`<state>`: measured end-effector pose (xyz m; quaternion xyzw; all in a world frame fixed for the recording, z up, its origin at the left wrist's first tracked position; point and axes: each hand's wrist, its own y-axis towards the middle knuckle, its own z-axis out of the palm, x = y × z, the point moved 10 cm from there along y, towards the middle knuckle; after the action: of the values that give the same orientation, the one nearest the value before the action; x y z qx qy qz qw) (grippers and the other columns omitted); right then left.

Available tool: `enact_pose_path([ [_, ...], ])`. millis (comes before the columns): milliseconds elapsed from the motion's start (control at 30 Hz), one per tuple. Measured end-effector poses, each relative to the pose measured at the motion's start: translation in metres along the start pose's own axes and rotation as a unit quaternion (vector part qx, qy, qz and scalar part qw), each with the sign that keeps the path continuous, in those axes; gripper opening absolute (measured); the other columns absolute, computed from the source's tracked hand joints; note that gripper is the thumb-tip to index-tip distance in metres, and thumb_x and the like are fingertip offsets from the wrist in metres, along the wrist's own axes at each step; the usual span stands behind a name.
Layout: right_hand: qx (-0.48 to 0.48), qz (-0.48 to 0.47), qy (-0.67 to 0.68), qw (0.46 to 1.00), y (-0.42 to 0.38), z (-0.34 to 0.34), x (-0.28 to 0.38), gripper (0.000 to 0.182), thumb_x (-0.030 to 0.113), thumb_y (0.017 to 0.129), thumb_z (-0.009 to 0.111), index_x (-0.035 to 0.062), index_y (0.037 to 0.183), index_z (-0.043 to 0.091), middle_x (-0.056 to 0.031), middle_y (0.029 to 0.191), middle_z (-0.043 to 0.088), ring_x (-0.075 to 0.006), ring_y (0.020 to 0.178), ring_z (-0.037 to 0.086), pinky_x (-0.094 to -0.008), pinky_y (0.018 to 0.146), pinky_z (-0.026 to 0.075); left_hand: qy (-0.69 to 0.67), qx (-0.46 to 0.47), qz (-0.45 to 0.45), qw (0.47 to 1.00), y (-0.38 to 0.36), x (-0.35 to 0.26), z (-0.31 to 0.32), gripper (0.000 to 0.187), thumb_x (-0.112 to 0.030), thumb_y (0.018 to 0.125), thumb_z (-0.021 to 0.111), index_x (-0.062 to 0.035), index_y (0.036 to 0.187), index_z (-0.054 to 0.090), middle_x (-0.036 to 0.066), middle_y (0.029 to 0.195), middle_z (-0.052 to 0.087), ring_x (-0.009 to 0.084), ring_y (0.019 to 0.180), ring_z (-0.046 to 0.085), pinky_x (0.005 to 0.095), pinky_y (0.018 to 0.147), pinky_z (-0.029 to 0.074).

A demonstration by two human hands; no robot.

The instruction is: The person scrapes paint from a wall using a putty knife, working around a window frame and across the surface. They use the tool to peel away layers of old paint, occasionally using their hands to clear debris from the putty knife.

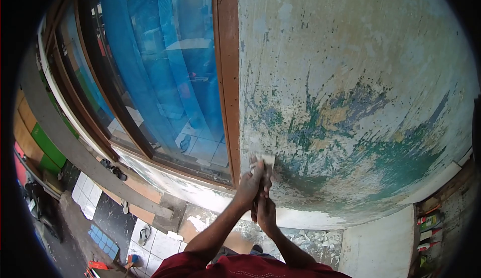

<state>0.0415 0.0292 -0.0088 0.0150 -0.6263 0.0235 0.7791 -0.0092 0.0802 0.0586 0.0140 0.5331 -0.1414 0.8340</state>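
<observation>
A scraper point(269, 160) has its broad pale blade against the peeling wall point(330, 132), close to the brown window frame point(228, 77). Wrapped around it near the blade is my left hand point(251, 184), with a finger stretched toward the blade. Lower down, my right hand point(264, 212) is closed around what appears to be the handle, mostly hidden by my fingers. Patches of green, purple and yellowish old paint show on the wall right of the blade. Higher up, the surface is cream and scratched.
Blue curtains point(165, 62) hang behind the window glass on the left. Paint flakes point(318, 243) litter the floor below the wall. A sandal point(145, 235) lies on white tiles at lower left. Several bottles point(428, 234) stand along the right edge beyond a pale panel point(377, 245).
</observation>
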Motion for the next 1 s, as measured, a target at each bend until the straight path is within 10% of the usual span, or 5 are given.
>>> enact_pose_path([
  [433, 0.001, -0.078, -0.045, 0.996, 0.015, 0.017, 0.084, 0.037, 0.032, 0.099, 0.032, 0.0047, 0.078, 0.046, -0.0011, 0.05, 0.043, -0.0082, 0.037, 0.04, -0.0243, 0.035, 0.03, 0.011, 0.004, 0.058, 0.998, -0.002, -0.072, 0.027, 0.054, -0.053, 0.093, 0.039, -0.0042, 0.078, 0.058, 0.0, 0.053, 0.049, 0.0062, 0.04, 0.043, 0.0191, 0.039, 0.034],
  [667, -0.092, 0.002, -0.089, 0.992, -0.02, -0.014, -0.015, 0.045, 0.037, 0.099, 0.029, 0.0018, 0.083, 0.052, -0.0011, 0.057, 0.05, -0.0077, 0.045, 0.045, -0.0246, 0.043, 0.034, 0.03, -0.027, -0.051, 0.998, 0.0, 0.04, -0.009, 0.052, -0.05, 0.094, 0.04, -0.0043, 0.075, 0.057, -0.001, 0.05, 0.046, 0.0058, 0.041, 0.043, 0.0185, 0.039, 0.033],
  [1000, -0.041, -0.038, -0.008, 0.998, -0.001, 0.014, 0.008, 0.04, 0.034, 0.099, 0.028, 0.0073, 0.072, 0.039, -0.0016, 0.054, 0.036, -0.012, 0.037, 0.04, -0.0262, 0.033, 0.031, 0.077, 0.086, -0.015, 0.993, 0.002, -0.01, 0.006, 0.052, -0.052, 0.094, 0.035, -0.0052, 0.083, 0.055, 0.0, 0.052, 0.047, 0.0075, 0.042, 0.046, 0.02, 0.041, 0.037],
])
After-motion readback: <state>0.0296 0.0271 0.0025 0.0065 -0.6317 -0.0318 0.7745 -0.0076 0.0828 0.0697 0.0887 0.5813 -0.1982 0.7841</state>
